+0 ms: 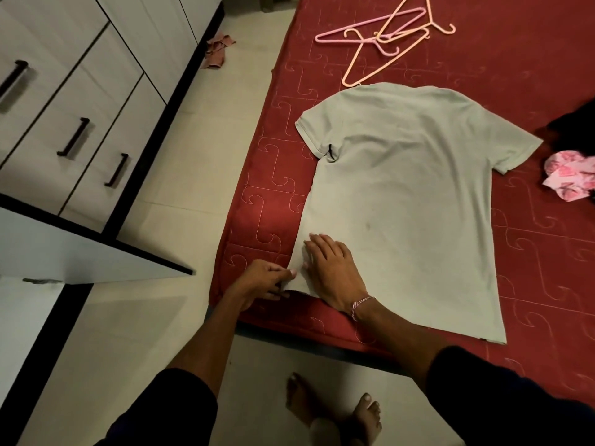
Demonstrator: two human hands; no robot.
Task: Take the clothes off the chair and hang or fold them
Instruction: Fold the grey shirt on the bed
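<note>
Lying on the bed: a pale green T-shirt (409,194) is lying spread flat on the red quilted mattress (531,75), collar end pointing to 12 o'clock, hem toward 6 o'clock.
Bed edge: the mattress's left edge is running from 12 o'clock down to 7 o'clock, and the shirt's lower left corner is sitting just beside it.
Open room: bare mattress is showing at 3 o'clock of the shirt's body and along its hem; pale floor tiles (180,175) are filling the strip between the bed and the white drawers (80,101) at 9 o'clock.
Left hand: the left hand (260,281) is pinching the shirt's lower left hem corner between thumb and curled fingers.
Right hand: the right hand (331,268) is pressing flat on the cloth just beside it, fingers straight, holding nothing.
Shirt's look: both short sleeves are lying spread out; a small black tag is showing at the left armpit, and a faint dark spot is sitting near the middle.
Hangers: pink and orange hangers (383,37) are lying at 12 o'clock, one tip nearly touching the collar end.
Other cloth: pink patterned fabric (570,178) is lying at 3 o'clock, apart from the right sleeve.
</note>
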